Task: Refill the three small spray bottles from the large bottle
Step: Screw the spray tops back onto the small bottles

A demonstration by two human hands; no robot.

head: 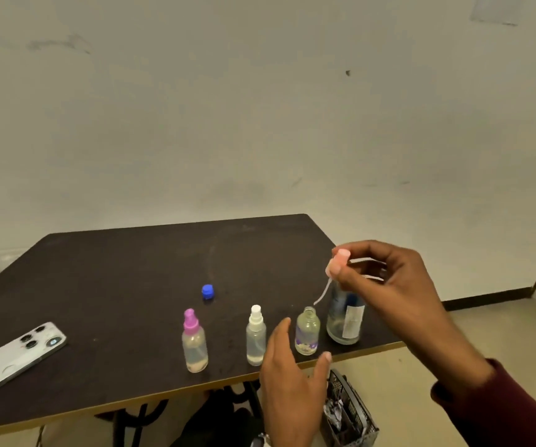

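Observation:
Three small bottles stand in a row near the table's front edge. The left one (195, 341) has a purple spray top, the middle one (255, 337) a white spray top. The right small bottle (307, 330) stands uncapped, its neck bare. My right hand (395, 285) pinches its pale pink spray top (337, 262) above it, the dip tube hanging just over the neck. My left hand (292, 375) hovers with fingers apart beside that uncapped bottle, not touching it. The large clear bottle (345, 317) stands uncapped behind my right hand. Its blue cap (207, 291) lies further back.
A white phone (12, 356) lies face down at the left of the dark table (115, 285). A grey mesh basket (350, 414) sits on the floor below the table's front right edge. The bottles stand close to that edge.

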